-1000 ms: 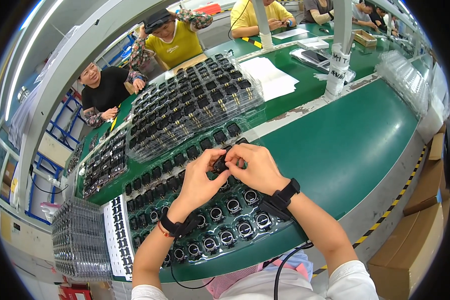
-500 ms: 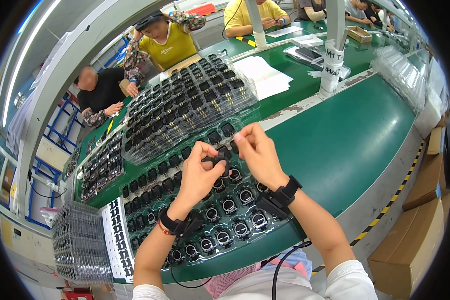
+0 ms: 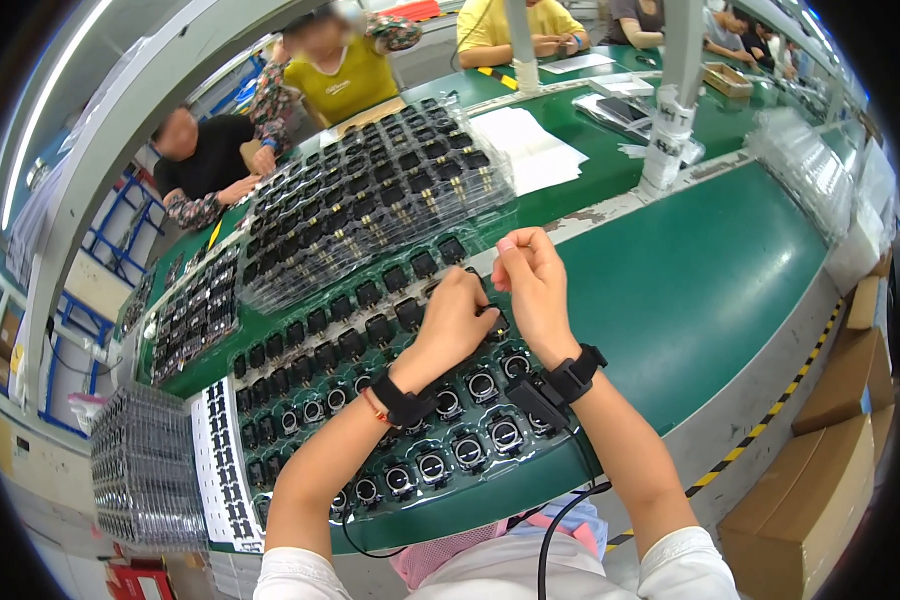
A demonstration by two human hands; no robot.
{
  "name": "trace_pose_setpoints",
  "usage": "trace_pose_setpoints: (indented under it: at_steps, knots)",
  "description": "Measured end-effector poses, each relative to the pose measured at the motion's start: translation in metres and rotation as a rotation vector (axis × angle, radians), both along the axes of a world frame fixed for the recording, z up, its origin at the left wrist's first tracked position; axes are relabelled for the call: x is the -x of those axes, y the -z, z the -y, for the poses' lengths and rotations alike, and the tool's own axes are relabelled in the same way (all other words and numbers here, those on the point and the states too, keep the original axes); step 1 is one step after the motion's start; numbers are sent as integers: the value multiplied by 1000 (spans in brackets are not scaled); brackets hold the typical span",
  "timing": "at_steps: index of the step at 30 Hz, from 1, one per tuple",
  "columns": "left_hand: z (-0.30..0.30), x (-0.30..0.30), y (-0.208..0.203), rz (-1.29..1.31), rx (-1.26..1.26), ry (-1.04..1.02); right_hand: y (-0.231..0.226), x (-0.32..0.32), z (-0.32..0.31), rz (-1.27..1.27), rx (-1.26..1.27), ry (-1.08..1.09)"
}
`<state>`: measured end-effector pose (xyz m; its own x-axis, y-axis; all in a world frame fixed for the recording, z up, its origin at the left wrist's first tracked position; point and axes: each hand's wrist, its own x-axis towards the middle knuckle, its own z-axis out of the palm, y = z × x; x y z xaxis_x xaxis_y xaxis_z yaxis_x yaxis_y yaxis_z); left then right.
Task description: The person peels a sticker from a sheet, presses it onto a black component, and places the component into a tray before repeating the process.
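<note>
My left hand [image 3: 455,320] reaches over the clear plastic tray [image 3: 370,512], fingers closed on a small black squarish part [image 3: 496,324] at its right side. The hand covers some of that part. Beside it, my right hand [image 3: 535,290] hovers over the tray's far right corner, its thumb and fingers curled together in a pinch. Whatever lies between those fingertips, if anything, is hidden. Rows of black watch-case-like parts fill the tray. Nearer rows show a round, silver-ringed face [image 3: 507,434], while farther ones are plain black [image 3: 367,293]. Each wrist wears a black strap with a small module.
Behind the tray rises a stack of filled clear trays [image 3: 370,200]. A white sheet of black pieces [image 3: 215,440] and stacked trays [image 3: 140,470] lie left. White paper [image 3: 530,150], a post [image 3: 670,140] and cardboard boxes [image 3: 800,500] are farther right. Co-workers sit across the bench.
My left hand has moved right and down to the tray with the black part, which it held raised before. My right hand has shifted slightly right and up. The view has turned a little.
</note>
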<state>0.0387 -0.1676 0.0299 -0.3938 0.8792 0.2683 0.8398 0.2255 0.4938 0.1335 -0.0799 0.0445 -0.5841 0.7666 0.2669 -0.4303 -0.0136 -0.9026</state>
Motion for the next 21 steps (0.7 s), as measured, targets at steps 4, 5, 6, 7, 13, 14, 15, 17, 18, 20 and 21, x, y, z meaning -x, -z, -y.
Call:
trace_pose_setpoints:
  at_steps: [4,5,6,7,13,14,15,17,18,20,21]
  knots:
    - [27,-5,0,-219,-15,-12,1,10,23,27,-135,8]
    - [36,-9,-5,-241,-10,-16,2,10,29,30,-192,0]
    - [44,-12,-8,-263,-52,-4,1,6,35,29,-254,-4]
    - [55,-12,-9,-287,-88,3,1,3,42,50,-270,-60]
    - [136,-35,-64,164,-604,100,-35,-11,122,-113,-469,-123]
    - [155,-42,-69,151,-628,211,-42,-16,147,-222,-421,-154]
    - [165,-50,-73,134,-657,328,-43,-24,161,-231,-445,-175]
    - [185,-65,-69,357,-610,425,-39,-40,188,-256,-573,-348]
    - [196,-69,-66,599,-535,534,-44,-45,199,-266,-579,-379]
    - [221,-69,-65,470,-507,508,-57,-52,219,130,-700,-708]
    - [234,-69,-64,354,-464,500,-54,-49,229,123,-705,-732]
